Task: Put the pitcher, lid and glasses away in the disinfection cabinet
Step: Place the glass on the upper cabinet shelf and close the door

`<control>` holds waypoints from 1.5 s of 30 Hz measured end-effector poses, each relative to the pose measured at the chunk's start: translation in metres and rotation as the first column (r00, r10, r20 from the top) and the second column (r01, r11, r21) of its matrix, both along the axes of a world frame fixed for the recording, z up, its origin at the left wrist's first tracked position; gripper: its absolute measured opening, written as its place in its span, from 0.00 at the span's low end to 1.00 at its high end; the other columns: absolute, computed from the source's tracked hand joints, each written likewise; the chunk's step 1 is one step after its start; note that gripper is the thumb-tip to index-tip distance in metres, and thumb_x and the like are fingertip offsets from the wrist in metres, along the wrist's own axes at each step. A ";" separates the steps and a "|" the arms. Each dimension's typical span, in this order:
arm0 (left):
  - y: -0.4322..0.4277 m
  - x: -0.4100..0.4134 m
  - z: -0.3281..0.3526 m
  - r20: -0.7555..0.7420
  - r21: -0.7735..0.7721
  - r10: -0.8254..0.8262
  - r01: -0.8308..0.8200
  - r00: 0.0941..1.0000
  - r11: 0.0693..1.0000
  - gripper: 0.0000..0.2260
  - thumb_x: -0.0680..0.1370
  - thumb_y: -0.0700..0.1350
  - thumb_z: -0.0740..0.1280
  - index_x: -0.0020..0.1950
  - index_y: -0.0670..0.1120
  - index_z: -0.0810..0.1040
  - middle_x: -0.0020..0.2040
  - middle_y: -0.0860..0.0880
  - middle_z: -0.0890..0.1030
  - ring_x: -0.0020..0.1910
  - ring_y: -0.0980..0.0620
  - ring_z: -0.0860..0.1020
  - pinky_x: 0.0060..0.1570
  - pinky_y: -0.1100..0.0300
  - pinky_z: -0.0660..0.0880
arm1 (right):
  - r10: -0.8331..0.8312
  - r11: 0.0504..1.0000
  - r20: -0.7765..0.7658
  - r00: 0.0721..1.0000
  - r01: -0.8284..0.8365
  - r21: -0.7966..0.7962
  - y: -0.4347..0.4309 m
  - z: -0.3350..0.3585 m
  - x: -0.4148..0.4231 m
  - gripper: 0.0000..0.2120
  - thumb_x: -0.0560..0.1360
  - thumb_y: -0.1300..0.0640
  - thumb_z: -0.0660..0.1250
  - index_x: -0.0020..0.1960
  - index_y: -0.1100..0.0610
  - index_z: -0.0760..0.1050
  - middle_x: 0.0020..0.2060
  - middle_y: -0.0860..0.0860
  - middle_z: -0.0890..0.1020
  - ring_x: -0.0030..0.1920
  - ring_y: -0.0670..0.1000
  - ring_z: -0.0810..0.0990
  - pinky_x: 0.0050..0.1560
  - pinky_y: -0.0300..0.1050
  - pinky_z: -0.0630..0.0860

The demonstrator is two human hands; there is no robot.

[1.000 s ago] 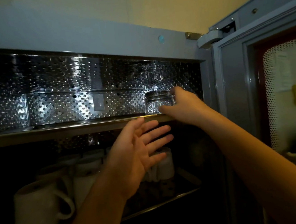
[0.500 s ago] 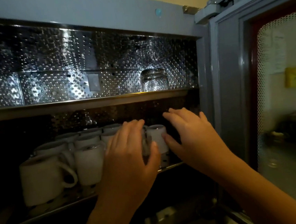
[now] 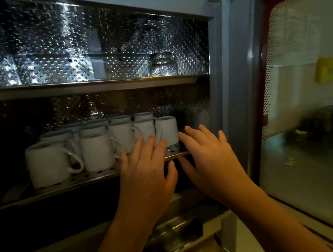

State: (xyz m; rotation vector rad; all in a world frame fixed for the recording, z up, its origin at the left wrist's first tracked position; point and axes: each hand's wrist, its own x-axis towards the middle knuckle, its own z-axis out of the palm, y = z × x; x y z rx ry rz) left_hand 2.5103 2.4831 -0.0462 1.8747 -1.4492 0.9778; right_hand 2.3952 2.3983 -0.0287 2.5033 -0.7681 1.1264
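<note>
A clear glass point(image 3: 162, 64) stands alone on the top shelf point(image 3: 84, 87) of the open disinfection cabinet, near its right wall. My left hand point(image 3: 147, 172) and my right hand point(image 3: 207, 158) hover side by side in front of the middle shelf point(image 3: 79, 180), well below the glass. Both hands are empty with fingers spread. No pitcher or lid is visible.
Several white mugs point(image 3: 53, 161) stand upside down on the perforated middle shelf. The cabinet door point(image 3: 306, 112) with a glass pane hangs open on the right. A lower steel ledge point(image 3: 181, 222) lies beneath my hands.
My right hand let go of the glass on the top shelf. Both hands came down to the level of the middle shelf, and the view tilted downward.
</note>
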 end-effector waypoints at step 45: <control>0.120 -0.244 -0.041 -0.173 0.155 -0.187 0.214 0.967 0.965 0.22 0.75 0.48 0.64 0.68 0.44 0.70 0.69 0.42 0.71 0.71 0.41 0.64 0.65 0.45 0.48 | -0.111 0.941 -0.213 0.971 0.171 0.291 0.138 -0.041 -0.248 0.24 0.80 0.47 0.53 0.74 0.48 0.54 0.75 0.47 0.55 0.75 0.51 0.49 0.72 0.60 0.43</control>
